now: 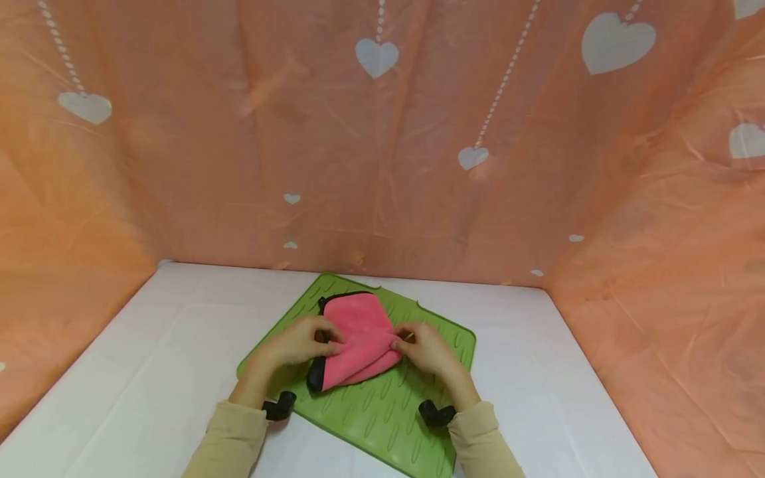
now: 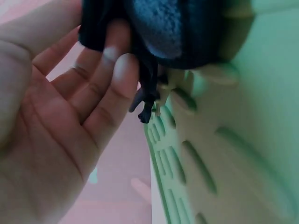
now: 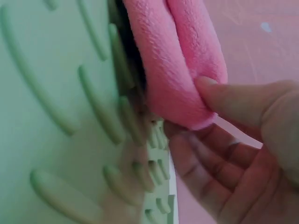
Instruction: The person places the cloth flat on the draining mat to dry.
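Observation:
A pink plush cloth (image 1: 361,325) with black edging lies folded and rumpled over the green ribbed mat (image 1: 370,411). My left hand (image 1: 301,342) pinches its left side, where the black edge (image 2: 145,65) and a grey fuzzy underside (image 2: 156,25) show in the left wrist view. A small black loop or tab hangs there. At the opposite side, my right hand (image 1: 427,348) pinches a folded pink corner (image 3: 182,93) between thumb and fingers. That corner is raised a little off the mat in the right wrist view.
The mat lies at an angle on a white-covered table (image 1: 149,372). Orange sheeting (image 1: 382,166) with white hearts walls the back and both sides. Black wrist-camera mounts (image 1: 279,405) are on both wrists, close above the mat.

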{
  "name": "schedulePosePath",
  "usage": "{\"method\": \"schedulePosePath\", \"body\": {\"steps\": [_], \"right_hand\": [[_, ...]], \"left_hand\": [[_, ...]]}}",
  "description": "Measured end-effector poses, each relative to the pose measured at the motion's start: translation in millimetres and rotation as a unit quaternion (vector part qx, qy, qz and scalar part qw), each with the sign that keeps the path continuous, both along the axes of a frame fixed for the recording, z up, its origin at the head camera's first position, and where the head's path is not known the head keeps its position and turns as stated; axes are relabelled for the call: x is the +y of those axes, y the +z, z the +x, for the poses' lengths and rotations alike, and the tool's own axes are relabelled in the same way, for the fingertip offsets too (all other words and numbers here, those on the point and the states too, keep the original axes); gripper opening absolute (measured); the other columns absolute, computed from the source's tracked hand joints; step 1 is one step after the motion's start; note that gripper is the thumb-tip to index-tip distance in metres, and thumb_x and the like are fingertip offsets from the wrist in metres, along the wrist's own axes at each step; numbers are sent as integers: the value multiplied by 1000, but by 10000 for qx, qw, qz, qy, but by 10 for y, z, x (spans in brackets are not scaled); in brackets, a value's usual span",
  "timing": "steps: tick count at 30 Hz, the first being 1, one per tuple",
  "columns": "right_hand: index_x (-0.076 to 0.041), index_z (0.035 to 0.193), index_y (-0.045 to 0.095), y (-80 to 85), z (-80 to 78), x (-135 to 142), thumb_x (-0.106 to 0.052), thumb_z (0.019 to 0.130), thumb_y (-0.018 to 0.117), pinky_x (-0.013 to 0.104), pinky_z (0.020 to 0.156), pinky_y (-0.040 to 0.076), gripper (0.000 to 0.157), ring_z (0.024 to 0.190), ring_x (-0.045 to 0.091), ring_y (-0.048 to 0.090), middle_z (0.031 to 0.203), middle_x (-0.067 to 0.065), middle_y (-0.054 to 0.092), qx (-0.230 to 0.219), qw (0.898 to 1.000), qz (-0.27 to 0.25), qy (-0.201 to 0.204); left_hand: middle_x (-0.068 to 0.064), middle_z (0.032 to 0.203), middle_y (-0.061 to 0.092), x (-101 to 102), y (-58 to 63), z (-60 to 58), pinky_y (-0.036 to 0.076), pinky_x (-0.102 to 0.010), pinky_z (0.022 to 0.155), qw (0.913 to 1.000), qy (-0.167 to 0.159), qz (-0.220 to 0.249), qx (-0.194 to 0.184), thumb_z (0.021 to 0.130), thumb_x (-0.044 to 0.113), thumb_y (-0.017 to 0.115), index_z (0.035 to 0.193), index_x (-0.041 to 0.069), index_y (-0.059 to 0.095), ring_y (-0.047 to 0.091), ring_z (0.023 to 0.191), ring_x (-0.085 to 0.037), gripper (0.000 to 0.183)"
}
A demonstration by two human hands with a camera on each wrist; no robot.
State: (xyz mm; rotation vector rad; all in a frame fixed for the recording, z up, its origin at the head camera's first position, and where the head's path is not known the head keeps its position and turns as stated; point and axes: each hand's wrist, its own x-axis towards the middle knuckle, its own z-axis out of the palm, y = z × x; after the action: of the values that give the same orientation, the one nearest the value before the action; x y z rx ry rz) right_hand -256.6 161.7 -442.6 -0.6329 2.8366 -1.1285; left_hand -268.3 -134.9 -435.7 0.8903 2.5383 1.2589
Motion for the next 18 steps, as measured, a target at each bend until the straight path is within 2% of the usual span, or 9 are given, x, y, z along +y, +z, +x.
{"method": "schedulePosePath", "body": {"steps": [3, 7, 10, 14, 18], "right_hand": [[-4, 111, 76, 29, 30, -40, -11, 98, 72, 34, 78, 57, 16, 93, 22, 71, 107, 10, 74, 292, 9991, -279, -125], [-4, 114, 77, 96, 78, -183, -12, 97, 74, 35, 79, 58, 19, 93, 24, 71, 109, 10, 74, 869, 9940, -611, -277], [-3, 115, 77, 110, 114, -325, -10, 96, 75, 34, 79, 58, 21, 93, 24, 70, 105, 9, 73, 1159, 9889, -913, -184], [-5, 117, 76, 67, 174, -502, -8, 96, 74, 33, 82, 58, 21, 97, 21, 69, 107, 8, 73, 1242, 9863, -1084, 98], [-10, 120, 76, 7, 260, -635, -11, 99, 71, 37, 95, 55, 21, 110, 20, 68, 117, 4, 73, 1015, 9910, -702, 525]], "left_hand": [[1, 98, 70, -61, 27, 17, 51, -29, 78, 9997, 193, 53, 102, 95, 15, 77, 102, 10, 78, 60, 89, -13, 9], [2, 97, 68, -226, 128, 36, 50, -29, 76, 9977, 612, 26, 280, 95, 16, 77, 103, 13, 78, 57, 87, -15, 8], [0, 98, 68, -374, 185, 51, 50, -30, 76, 9954, 860, 78, 403, 95, 15, 77, 104, 13, 78, 57, 87, -16, 9], [-2, 100, 70, -561, 194, 67, 50, -33, 79, 9917, 1185, 57, 496, 95, 14, 77, 104, 11, 78, 58, 89, -17, 10], [-6, 104, 71, -720, 142, 100, 51, -38, 81, 9878, 1479, -243, 415, 93, 12, 78, 102, 9, 78, 61, 93, -21, 9]]}}
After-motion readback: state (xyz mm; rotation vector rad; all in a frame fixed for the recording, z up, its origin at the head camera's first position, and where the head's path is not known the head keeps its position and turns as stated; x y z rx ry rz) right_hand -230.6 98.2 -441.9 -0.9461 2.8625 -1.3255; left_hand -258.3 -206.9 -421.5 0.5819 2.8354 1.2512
